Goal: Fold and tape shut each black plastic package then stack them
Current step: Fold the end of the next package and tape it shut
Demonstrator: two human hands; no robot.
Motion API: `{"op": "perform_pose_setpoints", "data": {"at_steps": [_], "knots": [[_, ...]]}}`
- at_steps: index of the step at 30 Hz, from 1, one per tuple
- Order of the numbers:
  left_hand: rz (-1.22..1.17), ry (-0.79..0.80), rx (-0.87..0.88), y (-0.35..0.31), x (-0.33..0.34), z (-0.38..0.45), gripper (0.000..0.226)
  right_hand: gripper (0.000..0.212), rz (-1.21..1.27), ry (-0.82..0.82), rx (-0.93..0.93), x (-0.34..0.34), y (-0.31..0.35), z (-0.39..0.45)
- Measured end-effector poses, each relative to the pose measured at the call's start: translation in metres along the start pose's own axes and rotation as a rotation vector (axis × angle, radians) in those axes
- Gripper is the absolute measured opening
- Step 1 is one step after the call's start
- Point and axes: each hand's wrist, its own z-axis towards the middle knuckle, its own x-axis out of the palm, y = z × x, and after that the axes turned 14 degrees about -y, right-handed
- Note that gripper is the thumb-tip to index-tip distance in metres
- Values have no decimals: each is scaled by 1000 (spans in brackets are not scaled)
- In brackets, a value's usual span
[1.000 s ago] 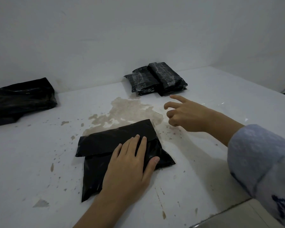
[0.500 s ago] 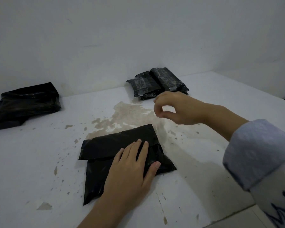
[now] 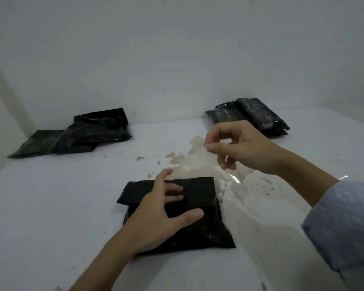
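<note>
A folded black plastic package point(image 3: 206, 223) lies on the white table point(image 3: 57, 206) in front of me. My left hand point(image 3: 162, 213) rests on it with spread, straight fingers, pressing the folded flap down. My right hand point(image 3: 237, 145) hovers above and behind the package, thumb and forefinger pinching the end of a strip of clear tape point(image 3: 219, 169) that stretches down toward the package's far right edge. Two taped black packages point(image 3: 250, 116) lie stacked at the back right. A pile of loose black packages point(image 3: 82, 133) sits at the back left.
A brownish worn patch with flakes point(image 3: 183, 158) marks the table behind the package. White walls close off the back and the left corner. A blue-grey sleeve point(image 3: 340, 223) covers my right forearm.
My right hand rose and now pinches a strip of clear tape stretched toward the package. My left hand's fingers spread apart on the flap. The view swung to the left.
</note>
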Motion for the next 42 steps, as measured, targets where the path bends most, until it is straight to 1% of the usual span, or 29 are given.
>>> {"op": "perform_pose_setpoints", "data": {"at_steps": [2,5,10,14,17,18,21,23,24,26,28,30,32,33,36,38,42], "knots": [[-111,-110,3,5,-2,-6,102,8,-43,33,27,15,-1,-1],[-221,-218,20,8,2,-15,91,8,-107,70,31,34,-3,-4],[-329,-294,-13,3,2,-12,47,6,-210,105,-17,50,-4,-3],[-515,-343,-146,3,-3,-8,28,9,-236,121,-7,50,-6,-3],[-550,-341,-206,1,-5,-7,24,1,-271,179,41,46,-6,-6],[-564,-350,-224,0,-6,-7,24,5,-300,209,76,42,-5,-6],[-591,-382,-273,1,-7,-6,26,23,-421,344,231,23,2,-8],[-611,-394,-311,2,-8,-5,28,26,-478,413,301,7,5,-10],[-624,-399,-337,3,-8,-4,28,25,-476,412,323,-2,5,-12],[-641,-403,-374,3,-9,-3,26,26,-400,351,344,-17,4,-16],[-659,-405,-403,3,-10,-2,26,19,-218,242,366,-28,0,-21],[-697,-407,-436,2,-11,-1,25,13,1,94,421,-30,-5,-26],[-725,-406,-466,2,-12,1,24,15,177,-58,538,-24,-13,-28],[-737,-408,-480,1,-12,2,24,14,263,-93,601,-18,-15,-29],[-785,-423,-514,3,-12,4,27,10,501,-117,748,2,-18,-32],[-813,-427,-535,5,-13,4,27,12,549,-124,807,12,-21,-35],[-838,-424,-573,7,-17,5,28,21,368,-170,869,22,-31,-43]]}}
